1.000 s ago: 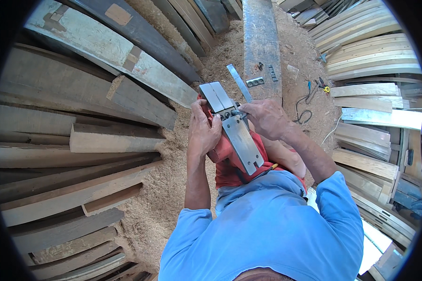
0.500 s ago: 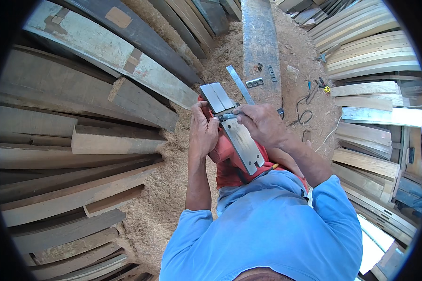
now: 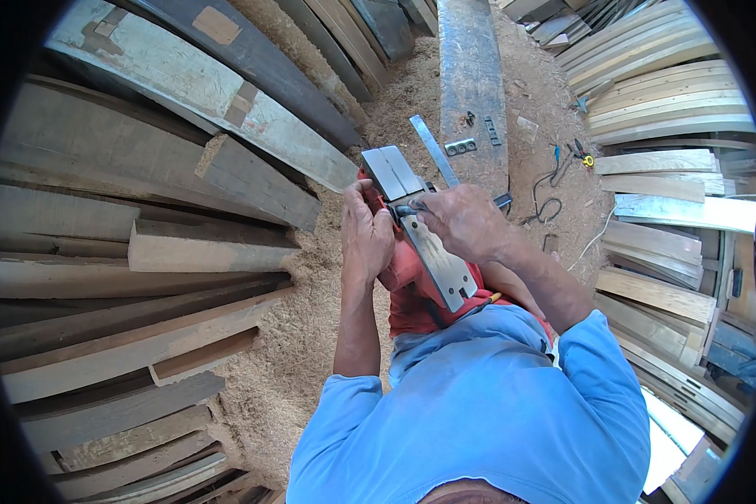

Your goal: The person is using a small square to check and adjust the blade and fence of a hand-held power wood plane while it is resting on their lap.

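Observation:
Upside down on my lap rests a red electric hand planer (image 3: 433,252), its metal sole plates facing up. My left hand (image 3: 367,239) is closed around the side of the planer, beside the slot between the plates. At that slot my right hand (image 3: 466,223) grips a small metal tool (image 3: 410,209), mostly hidden by the fingers; its exact kind cannot be made out. Beyond the planer, a flat steel strip (image 3: 433,151) slants up from behind my right hand. A metal piece with round holes (image 3: 460,147) and a dark slotted piece (image 3: 490,130) lie on a long board.
The worn long board (image 3: 470,67) stretches away ahead. Stacked timber planks (image 3: 218,248) crowd the left; more lumber (image 3: 659,168) stands on the right. A black cord (image 3: 546,206) and yellow-handled pliers or cutters (image 3: 585,160) lie on the sawdust-covered floor (image 3: 294,370).
My right hand has turned slightly and shifted a little at the planer's slot with the small metal tool. My left hand keeps its hold. The whole view has moved slightly.

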Motion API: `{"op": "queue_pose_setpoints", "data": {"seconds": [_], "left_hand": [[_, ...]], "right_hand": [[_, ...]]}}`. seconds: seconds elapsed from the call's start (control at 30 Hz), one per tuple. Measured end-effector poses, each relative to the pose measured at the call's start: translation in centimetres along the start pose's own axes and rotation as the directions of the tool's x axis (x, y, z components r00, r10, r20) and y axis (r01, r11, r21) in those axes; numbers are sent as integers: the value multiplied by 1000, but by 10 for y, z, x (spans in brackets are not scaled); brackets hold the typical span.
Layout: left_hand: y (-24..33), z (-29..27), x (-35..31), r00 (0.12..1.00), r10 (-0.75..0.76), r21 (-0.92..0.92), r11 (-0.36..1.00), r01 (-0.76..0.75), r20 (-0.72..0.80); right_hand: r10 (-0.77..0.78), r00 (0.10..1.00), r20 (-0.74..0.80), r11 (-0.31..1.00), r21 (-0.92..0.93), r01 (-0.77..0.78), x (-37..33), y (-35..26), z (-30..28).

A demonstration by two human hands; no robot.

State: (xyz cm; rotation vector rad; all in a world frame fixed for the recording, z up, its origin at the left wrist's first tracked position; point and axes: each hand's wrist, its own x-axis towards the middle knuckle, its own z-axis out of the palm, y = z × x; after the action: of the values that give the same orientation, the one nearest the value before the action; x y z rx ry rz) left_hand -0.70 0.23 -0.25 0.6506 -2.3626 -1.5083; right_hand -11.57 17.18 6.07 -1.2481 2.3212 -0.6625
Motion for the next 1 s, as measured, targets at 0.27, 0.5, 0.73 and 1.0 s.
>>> {"op": "queue_pose_setpoints", "data": {"seconds": [0.27,0.5,0.73,1.0], "left_hand": [[2,-2,-5,980,140,147,982,-119,-140],[1,-2,-10,960,231,198,960,-199,-160],[-5,-2,-7,960,241,109,968,-226,-142],[-5,-4,-6,961,238,119,968,-222,-139]], "right_hand": [[-63,993,-98,996,-62,57,-4,2,8],[-7,974,-225,993,117,35,-11,8,19],[-38,948,-315,985,149,89,-23,15,28],[-164,885,-435,972,82,221,-21,19,44]]}}
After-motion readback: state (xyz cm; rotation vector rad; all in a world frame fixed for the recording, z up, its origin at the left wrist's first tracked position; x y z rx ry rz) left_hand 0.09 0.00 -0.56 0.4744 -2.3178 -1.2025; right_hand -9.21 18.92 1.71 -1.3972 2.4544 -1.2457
